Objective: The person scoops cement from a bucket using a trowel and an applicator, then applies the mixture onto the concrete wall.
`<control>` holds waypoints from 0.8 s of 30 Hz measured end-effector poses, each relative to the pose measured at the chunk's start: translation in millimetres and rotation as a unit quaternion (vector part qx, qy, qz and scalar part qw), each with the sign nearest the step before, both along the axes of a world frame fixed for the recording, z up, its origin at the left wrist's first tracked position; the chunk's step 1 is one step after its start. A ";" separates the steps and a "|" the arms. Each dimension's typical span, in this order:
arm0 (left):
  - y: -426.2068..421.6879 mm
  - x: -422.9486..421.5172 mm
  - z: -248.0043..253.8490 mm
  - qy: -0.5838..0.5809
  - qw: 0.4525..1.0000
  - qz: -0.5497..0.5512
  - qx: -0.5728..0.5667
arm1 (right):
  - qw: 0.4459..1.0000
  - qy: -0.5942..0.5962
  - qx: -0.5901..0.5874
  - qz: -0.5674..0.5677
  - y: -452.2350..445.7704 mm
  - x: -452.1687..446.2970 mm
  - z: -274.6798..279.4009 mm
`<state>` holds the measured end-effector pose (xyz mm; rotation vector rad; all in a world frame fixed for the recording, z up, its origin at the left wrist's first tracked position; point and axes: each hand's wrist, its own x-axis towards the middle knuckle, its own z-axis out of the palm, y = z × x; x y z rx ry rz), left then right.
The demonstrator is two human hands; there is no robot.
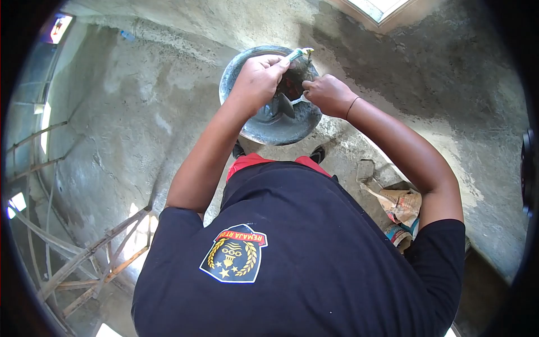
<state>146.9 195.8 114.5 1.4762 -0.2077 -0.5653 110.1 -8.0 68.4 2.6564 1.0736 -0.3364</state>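
My left hand (261, 81) is closed around a slim tool with a pale green handle (295, 54). The handle's far end is yellowish, and I cannot make out what kind of tool it is. In my right hand (331, 95), also closed, is a trowel (285, 105) whose grey pointed blade reaches left, below my left hand. Both hands are over a large round basin (275, 133), smeared grey. Dark, wet-looking material (292, 87) lies inside it, partly hidden by my hands and the tools.
My shoes (318, 154) are just below the basin. Torn paper bags (401, 208) and grey blocks (386, 175) lie to the right. Wooden poles (84, 255) stand crossed on the left. A plastic bottle (127, 35) lies at upper left, and a framed opening (382, 19) is at the top.
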 end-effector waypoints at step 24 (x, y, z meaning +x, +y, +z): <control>19.2 -24.9 45.1 0.048 0.996 -0.063 -0.037 | 0.956 0.018 0.205 -0.211 26.6 0.0 3.1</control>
